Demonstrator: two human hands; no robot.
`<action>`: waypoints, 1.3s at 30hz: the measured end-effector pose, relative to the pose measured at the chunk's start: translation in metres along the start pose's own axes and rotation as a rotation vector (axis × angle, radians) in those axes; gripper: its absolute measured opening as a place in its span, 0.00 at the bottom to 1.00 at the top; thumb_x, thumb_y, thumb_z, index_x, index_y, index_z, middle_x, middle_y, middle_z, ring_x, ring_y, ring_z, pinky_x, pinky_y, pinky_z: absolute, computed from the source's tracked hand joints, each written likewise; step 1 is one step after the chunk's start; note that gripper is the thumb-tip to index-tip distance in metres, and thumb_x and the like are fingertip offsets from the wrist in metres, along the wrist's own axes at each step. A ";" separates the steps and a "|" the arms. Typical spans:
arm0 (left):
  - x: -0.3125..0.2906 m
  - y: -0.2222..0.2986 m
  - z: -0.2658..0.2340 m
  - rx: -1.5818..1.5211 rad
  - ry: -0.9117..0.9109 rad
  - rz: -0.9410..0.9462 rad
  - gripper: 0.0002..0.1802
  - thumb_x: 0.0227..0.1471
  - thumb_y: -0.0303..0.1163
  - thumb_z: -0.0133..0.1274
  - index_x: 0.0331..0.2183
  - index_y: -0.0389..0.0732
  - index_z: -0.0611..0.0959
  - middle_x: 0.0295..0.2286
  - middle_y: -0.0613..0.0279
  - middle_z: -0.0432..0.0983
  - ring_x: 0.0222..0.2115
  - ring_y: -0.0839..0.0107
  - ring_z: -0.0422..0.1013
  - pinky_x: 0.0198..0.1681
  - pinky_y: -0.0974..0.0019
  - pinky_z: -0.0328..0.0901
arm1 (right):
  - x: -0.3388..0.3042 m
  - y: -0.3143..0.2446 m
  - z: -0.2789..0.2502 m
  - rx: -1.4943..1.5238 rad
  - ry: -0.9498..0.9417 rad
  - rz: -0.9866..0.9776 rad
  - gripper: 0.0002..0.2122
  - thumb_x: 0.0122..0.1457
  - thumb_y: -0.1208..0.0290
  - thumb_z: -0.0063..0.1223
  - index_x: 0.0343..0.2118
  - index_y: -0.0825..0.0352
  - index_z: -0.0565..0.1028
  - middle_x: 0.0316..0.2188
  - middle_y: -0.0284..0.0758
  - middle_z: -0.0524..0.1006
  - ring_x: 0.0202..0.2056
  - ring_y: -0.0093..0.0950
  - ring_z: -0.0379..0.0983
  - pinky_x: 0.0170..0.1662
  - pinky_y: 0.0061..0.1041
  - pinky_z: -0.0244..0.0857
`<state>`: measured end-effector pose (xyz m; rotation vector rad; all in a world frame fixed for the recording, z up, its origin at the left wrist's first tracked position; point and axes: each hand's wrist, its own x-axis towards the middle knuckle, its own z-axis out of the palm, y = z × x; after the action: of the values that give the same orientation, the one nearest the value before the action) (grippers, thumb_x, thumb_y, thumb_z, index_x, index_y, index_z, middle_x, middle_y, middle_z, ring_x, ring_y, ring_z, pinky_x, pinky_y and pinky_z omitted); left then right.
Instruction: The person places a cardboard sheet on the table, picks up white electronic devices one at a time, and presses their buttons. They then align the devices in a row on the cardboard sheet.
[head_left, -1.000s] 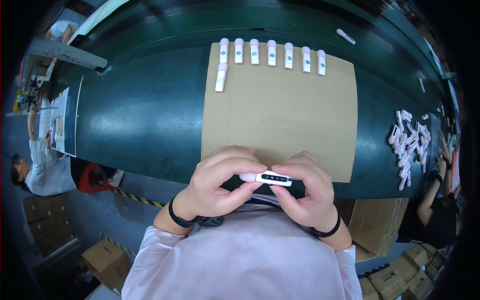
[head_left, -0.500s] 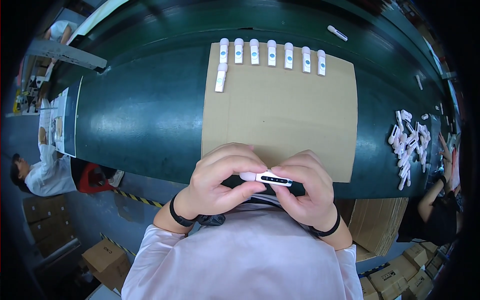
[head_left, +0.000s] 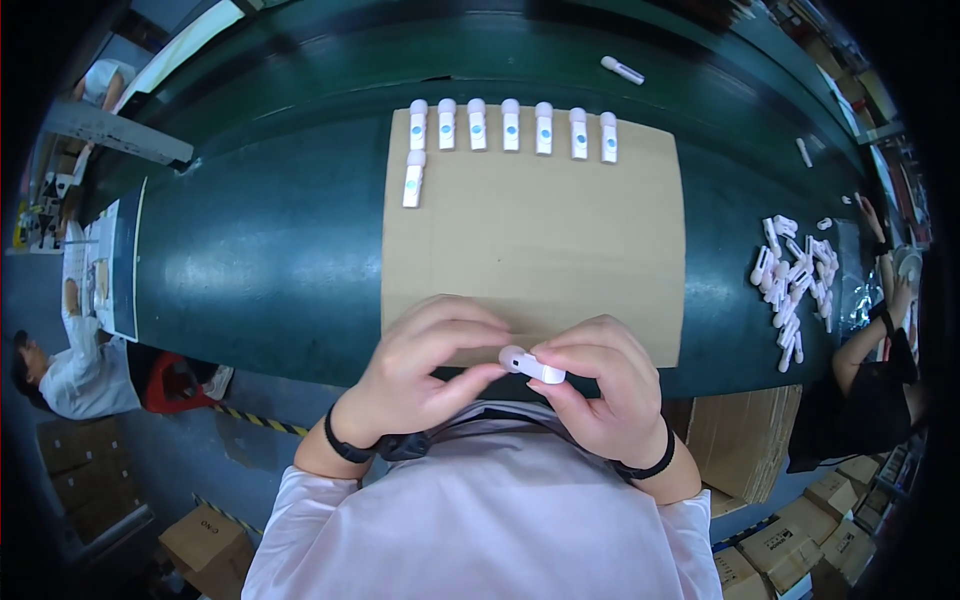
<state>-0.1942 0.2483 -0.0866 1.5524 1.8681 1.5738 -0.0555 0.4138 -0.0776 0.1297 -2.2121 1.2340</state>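
Note:
Close to my body, a small white wand-shaped device with a rounded pale pink head is pinched between thumb and fingers of my right hand. A small dark square shows on it near the head. My left hand is beside the head end, thumb and fingers apart; whether the thumb tip touches the head I cannot tell. Both hands are over the near edge of a flat cardboard sheet. Along its far edge stands a row of several like devices with blue round marks, and one more device lies below the leftmost.
The green table bears a heap of similar devices at right and a lone device at the far side. A co-worker's arm reaches in at right; another person sits at left. Cardboard boxes stand below right.
The device has been turned, so the dark strip along its side no longer shows. My left fingers have come off it. The whole view has shifted slightly.

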 end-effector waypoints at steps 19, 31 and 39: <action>-0.062 -0.067 -0.094 0.867 0.158 -0.500 0.23 0.48 0.27 0.59 0.47 0.37 0.74 0.50 0.48 0.68 0.51 0.50 0.65 0.55 0.55 0.60 | 0.071 0.117 -0.125 -0.503 -0.148 0.068 0.09 0.50 0.85 0.57 0.34 0.71 0.73 0.39 0.41 0.77 0.38 0.37 0.76 0.41 0.29 0.71; -0.082 -0.084 -0.093 1.003 -0.017 -0.748 0.39 0.55 0.41 0.52 0.63 0.43 0.57 0.64 0.45 0.41 0.66 0.46 0.37 0.65 0.41 0.35 | 0.078 0.144 -0.110 -0.744 -0.396 -0.117 0.07 0.51 0.77 0.59 0.34 0.68 0.74 0.40 0.39 0.75 0.38 0.38 0.74 0.41 0.30 0.71; -0.083 -0.086 -0.092 0.998 -0.020 -0.741 0.39 0.55 0.42 0.51 0.63 0.42 0.56 0.64 0.43 0.41 0.66 0.45 0.37 0.65 0.41 0.33 | 0.080 0.152 -0.110 -0.761 -0.412 -0.063 0.08 0.52 0.76 0.59 0.35 0.67 0.76 0.40 0.38 0.74 0.38 0.36 0.74 0.40 0.30 0.71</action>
<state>-0.2756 0.1419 -0.1564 0.8340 2.9222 0.2795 -0.1255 0.6036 -0.1049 0.1521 -2.8509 0.2773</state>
